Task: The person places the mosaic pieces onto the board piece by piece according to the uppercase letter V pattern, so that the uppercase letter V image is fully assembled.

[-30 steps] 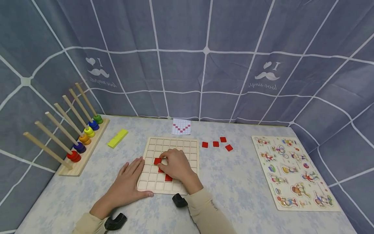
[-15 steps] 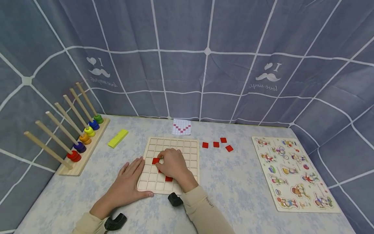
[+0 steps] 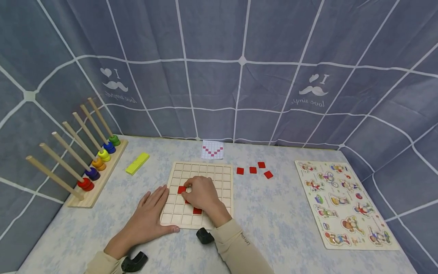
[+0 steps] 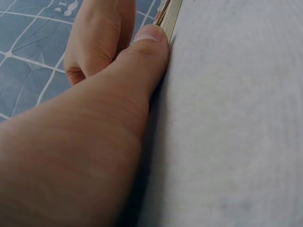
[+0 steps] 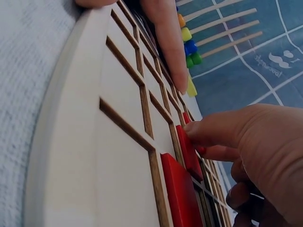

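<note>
A wooden grid board point(image 3: 224, 186) lies on the table in front of me. My right hand point(image 3: 202, 195) reaches over it, thumb and forefinger pinching the edge of a square red tile point(image 3: 181, 189) on the board's left part. Two more red tiles sit diagonally nearer me: one point(image 3: 187, 202) mostly covered by the hand, another point(image 3: 197, 211) partly so. In the right wrist view the nearest red tile point(image 5: 181, 194) lies in its cell, with the thumb beyond it. My left hand point(image 3: 148, 215) rests with fingers extended along the board's left side, its thumb point(image 4: 150, 35) against the front edge.
Several loose red tiles point(image 3: 253, 170) lie right of the board. Behind it is a small pattern card point(image 3: 212, 150). A yellow bar point(image 3: 137, 163) and a peg stand point(image 3: 113, 161) with coloured beads are at left, a picture puzzle board point(image 3: 342, 205) at right.
My right hand has shifted slightly left, and the red tile at its fingertips has moved left a little with it. The left hand stays in place.
</note>
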The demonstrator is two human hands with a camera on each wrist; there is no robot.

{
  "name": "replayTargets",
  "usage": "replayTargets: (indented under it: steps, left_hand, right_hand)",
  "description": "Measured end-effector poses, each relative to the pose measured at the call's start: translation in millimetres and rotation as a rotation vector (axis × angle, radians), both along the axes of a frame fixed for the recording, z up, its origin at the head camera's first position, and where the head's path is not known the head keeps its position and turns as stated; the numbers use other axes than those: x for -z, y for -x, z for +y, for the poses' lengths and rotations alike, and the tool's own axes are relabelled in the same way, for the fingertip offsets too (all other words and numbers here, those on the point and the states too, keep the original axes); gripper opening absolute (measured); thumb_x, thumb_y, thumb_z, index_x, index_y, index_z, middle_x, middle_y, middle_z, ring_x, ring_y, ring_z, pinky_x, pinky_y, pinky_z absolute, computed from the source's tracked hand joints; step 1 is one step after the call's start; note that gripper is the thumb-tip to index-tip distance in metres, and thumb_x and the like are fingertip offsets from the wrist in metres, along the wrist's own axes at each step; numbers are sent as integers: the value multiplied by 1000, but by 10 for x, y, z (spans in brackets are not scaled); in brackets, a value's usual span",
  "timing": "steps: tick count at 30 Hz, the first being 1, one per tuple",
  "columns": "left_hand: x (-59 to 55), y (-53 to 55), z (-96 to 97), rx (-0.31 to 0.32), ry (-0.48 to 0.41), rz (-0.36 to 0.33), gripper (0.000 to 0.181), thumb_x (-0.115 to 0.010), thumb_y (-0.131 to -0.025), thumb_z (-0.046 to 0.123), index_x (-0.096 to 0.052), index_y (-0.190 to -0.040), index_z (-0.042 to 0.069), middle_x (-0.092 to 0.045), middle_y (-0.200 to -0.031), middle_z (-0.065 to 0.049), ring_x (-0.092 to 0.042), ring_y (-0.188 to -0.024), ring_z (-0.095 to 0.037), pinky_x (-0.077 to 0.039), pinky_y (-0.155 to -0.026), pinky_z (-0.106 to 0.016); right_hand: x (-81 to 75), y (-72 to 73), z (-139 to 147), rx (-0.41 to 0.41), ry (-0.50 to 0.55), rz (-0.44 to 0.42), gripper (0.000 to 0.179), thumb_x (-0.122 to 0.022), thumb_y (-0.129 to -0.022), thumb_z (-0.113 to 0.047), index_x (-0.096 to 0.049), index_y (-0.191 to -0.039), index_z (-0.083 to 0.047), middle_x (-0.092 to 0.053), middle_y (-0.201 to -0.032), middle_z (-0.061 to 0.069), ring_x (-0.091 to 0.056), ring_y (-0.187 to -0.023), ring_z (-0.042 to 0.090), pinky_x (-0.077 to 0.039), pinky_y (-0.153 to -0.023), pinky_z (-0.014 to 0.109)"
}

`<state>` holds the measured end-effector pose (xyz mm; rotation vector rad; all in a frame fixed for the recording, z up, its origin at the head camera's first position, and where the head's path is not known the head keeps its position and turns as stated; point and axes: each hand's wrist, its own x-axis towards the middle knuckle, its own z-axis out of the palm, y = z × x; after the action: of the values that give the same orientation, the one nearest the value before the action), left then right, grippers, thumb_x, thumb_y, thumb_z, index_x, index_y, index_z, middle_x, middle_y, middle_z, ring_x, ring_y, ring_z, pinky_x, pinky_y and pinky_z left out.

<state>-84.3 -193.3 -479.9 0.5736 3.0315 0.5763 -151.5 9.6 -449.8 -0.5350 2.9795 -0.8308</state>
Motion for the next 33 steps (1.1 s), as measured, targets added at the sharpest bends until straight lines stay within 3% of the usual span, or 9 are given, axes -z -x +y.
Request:
replayTargets:
  steps: [10,20,23,27,33]
  left_hand:
    - [-19,6,0,-5,10,-33,129,-67,-72,85,-28,-160,0,-27,-168,-18,-25,-155,-37,-14,-122,-60]
    - [-10,-8,-8,-2,7,-10,128,-68,-72,84,-30,-160,-1,-29,-167,-19,-27,-153,-39,-17,-120,-60]
    - [-12,-4,-1,-1,3,-14,128,-68,-71,84,-29,-160,-1,-28,-167,-19,-26,-154,-38,-16,-121,-60]
    - [-9,9,9,3,-2,-22,129,-68,-71,84,-28,-160,0,-26,-168,-18,-24,-155,-38,-14,-122,-60]
    - [16,-4,10,-9,1,-21,130,-70,-69,83,-30,-160,-1,-29,-167,-19,-26,-154,-38,-15,-121,-60]
  right_hand:
    - [-27,-29,-16,4,-21,17,21,-77,-89,-27,-82,-107,-16,-79,-105,-3,-71,-104,19,-50,-98,40]
    - [7,-57,-28,14,12,25,25,-77,-90,-28,-82,-110,-15,-79,-110,-1,-73,-102,17,-54,-94,32]
    - [13,-55,12,11,48,-2,29,-77,-91,-31,-80,-115,-14,-77,-96,-2,-69,-85,13,-52,-80,26]
    - [45,-8,170,14,155,-47,38,-75,-93,-33,-75,-125,-14,-57,-71,-5,-46,-60,7,-39,-62,20]
    - [89,133,711,81,302,-63,44,-76,-93,-30,-69,-133,-14,-48,-70,-4,-40,-61,8,-41,-65,25]
